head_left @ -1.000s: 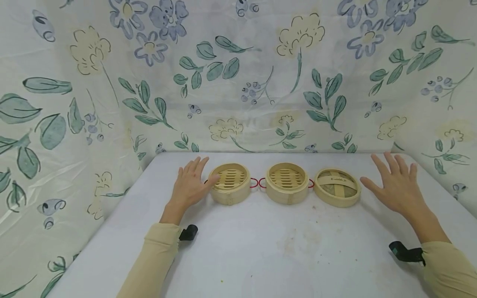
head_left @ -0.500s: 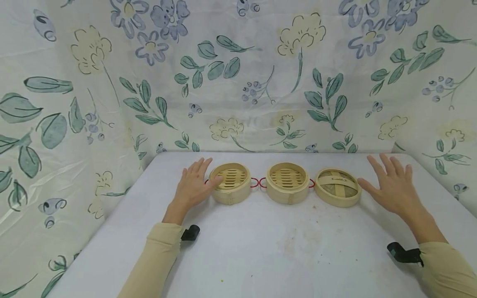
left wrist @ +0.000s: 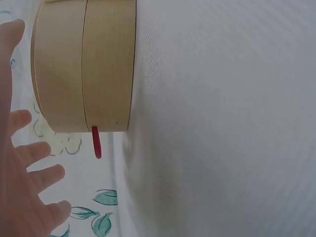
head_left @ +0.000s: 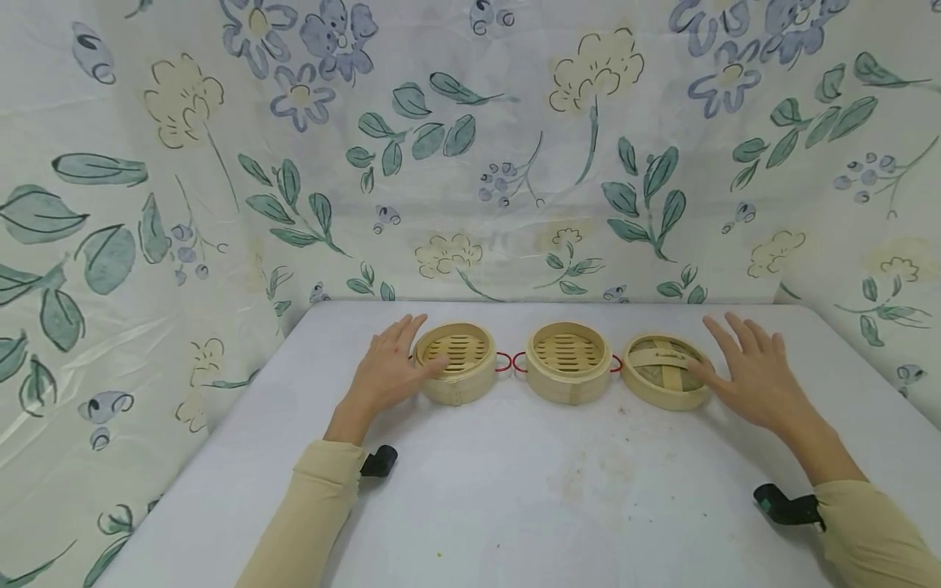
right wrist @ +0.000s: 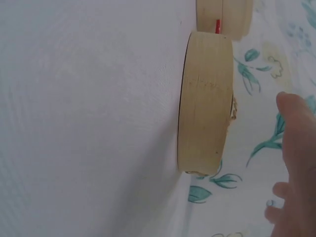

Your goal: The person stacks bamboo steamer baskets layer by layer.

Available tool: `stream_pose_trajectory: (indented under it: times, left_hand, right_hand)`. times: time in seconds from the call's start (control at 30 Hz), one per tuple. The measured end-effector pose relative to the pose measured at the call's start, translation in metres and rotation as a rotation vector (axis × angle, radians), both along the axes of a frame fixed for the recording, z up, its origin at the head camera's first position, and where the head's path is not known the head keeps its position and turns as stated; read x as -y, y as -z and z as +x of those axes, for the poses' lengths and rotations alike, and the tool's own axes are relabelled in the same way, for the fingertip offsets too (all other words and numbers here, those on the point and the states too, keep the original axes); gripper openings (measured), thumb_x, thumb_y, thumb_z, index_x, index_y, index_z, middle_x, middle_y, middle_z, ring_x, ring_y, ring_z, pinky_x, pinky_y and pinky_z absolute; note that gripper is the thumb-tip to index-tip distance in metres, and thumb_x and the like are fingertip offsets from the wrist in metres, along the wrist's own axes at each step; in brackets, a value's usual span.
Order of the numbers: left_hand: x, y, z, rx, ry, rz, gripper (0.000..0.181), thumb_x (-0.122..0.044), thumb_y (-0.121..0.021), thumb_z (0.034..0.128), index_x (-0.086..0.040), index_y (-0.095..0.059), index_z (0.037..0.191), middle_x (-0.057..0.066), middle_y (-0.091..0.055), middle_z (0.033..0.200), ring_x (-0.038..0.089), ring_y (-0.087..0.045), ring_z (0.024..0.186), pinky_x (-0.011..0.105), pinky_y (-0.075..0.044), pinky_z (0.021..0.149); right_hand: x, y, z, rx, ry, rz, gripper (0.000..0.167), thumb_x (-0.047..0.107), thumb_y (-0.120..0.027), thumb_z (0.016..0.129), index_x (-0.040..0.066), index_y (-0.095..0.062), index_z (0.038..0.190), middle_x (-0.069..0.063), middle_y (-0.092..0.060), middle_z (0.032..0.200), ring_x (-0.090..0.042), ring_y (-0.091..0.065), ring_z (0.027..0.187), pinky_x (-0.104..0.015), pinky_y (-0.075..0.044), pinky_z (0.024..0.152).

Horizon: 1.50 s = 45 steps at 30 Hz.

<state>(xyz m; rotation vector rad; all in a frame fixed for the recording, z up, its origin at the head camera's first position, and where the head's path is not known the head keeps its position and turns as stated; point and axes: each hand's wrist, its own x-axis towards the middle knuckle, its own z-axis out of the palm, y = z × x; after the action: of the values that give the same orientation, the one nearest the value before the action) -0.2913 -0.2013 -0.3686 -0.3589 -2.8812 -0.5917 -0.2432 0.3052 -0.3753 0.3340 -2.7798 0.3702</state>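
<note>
Two round bamboo steamer baskets with slatted bottoms and red handles stand in a row, the left basket [head_left: 457, 384] and the middle basket [head_left: 568, 384]. At the row's right end lies a woven bamboo lid [head_left: 665, 388]. My left hand [head_left: 390, 371] hovers at the left basket's left side, fingers spread, thumb over its rim; in the left wrist view a gap shows between the hand [left wrist: 29, 187] and the basket [left wrist: 86, 69]. Above the lid's right edge is my right hand [head_left: 757, 380], fingers spread, holding nothing; the right wrist view shows it [right wrist: 298, 148] apart from the lid [right wrist: 206, 103].
A white table [head_left: 515, 490] bears small specks and faint brownish stains in front of the baskets. Behind it and at the sides hangs a floral cloth [head_left: 507, 98]. Each wrist carries a black device, one left [head_left: 380, 462], one right [head_left: 785, 505].
My right hand has moved left, from beside the lid to over its right edge. My left hand has shifted slightly right, its thumb further over the left basket. The baskets and lid stay in place.
</note>
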Motion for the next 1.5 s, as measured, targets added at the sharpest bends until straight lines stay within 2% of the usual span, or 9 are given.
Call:
stream_pose_trajectory:
  times: [0.27, 0.4, 0.67, 0.9, 1.03, 1.23, 1.5]
  left_hand:
    - [-0.003, 0.002, 0.002, 0.072, 0.036, 0.057, 0.094, -0.069, -0.054, 0.0878, -0.019, -0.019, 0.158, 0.015, -0.016, 0.164, 0.038, -0.017, 0.149, 0.065, -0.025, 0.113]
    - [-0.005, 0.003, 0.002, 0.118, 0.043, 0.085, 0.099, -0.073, -0.055, 0.0845, -0.021, -0.015, 0.159, 0.014, -0.013, 0.164, 0.037, -0.016, 0.149, 0.068, -0.028, 0.109]
    - [-0.005, 0.008, 0.001, 0.193, 0.083, 0.162, 0.104, -0.069, -0.06, 0.0843, -0.019, -0.009, 0.159, 0.016, -0.012, 0.164, 0.038, -0.013, 0.15, 0.065, -0.023, 0.113]
    - [-0.006, 0.008, 0.001, 0.236, 0.109, 0.206, 0.107, -0.066, -0.064, 0.0836, -0.016, -0.006, 0.159, 0.017, -0.01, 0.163, 0.038, -0.012, 0.15, 0.063, -0.02, 0.115]
    - [-0.008, 0.01, 0.0, 0.25, 0.121, 0.217, 0.11, -0.064, -0.067, 0.0818, -0.014, -0.007, 0.159, 0.018, -0.012, 0.162, 0.038, -0.016, 0.149, 0.061, -0.021, 0.116]
    - [-0.011, 0.015, -0.002, 0.27, 0.106, 0.211, 0.11, -0.064, -0.069, 0.08, -0.017, -0.009, 0.159, 0.019, -0.016, 0.158, 0.039, -0.026, 0.144, 0.061, -0.027, 0.114]
    - [-0.011, 0.017, -0.004, 0.265, 0.104, 0.247, 0.112, -0.059, -0.075, 0.0771, -0.015, -0.011, 0.158, 0.018, -0.018, 0.157, 0.036, -0.023, 0.144, 0.059, -0.025, 0.115]
  right_hand:
    - [0.004, 0.003, -0.001, -0.017, -0.041, -0.019, 0.078, 0.05, -0.051, 0.099, 0.002, -0.023, 0.155, -0.035, -0.02, 0.153, -0.058, -0.018, 0.137, -0.079, -0.008, 0.105]
    - [0.006, 0.003, -0.001, -0.029, -0.065, -0.05, 0.078, 0.048, -0.051, 0.1, 0.003, -0.021, 0.156, -0.034, -0.021, 0.153, -0.055, -0.018, 0.137, -0.075, -0.008, 0.109]
    - [0.014, 0.003, 0.001, 0.002, -0.098, -0.101, 0.08, 0.047, -0.054, 0.099, 0.005, -0.018, 0.157, -0.033, -0.019, 0.155, -0.054, -0.017, 0.14, -0.068, -0.004, 0.115]
    - [0.021, 0.002, 0.002, 0.058, -0.101, -0.132, 0.085, 0.047, -0.059, 0.096, 0.007, -0.018, 0.158, -0.031, -0.018, 0.156, -0.054, -0.017, 0.14, -0.075, -0.018, 0.105]
    - [0.026, 0.001, 0.003, 0.09, -0.088, -0.135, 0.084, 0.048, -0.058, 0.096, 0.01, -0.016, 0.158, -0.029, -0.016, 0.158, -0.055, -0.017, 0.14, -0.079, -0.024, 0.099]
    - [0.03, 0.002, 0.004, 0.116, -0.078, -0.123, 0.084, 0.051, -0.056, 0.096, 0.013, -0.016, 0.159, -0.027, -0.015, 0.159, -0.053, -0.017, 0.14, -0.08, -0.026, 0.097]
    - [0.038, 0.005, 0.0, 0.171, -0.131, -0.203, 0.084, 0.048, -0.058, 0.097, 0.01, -0.015, 0.159, -0.027, -0.013, 0.16, -0.054, -0.014, 0.143, -0.081, -0.023, 0.098]
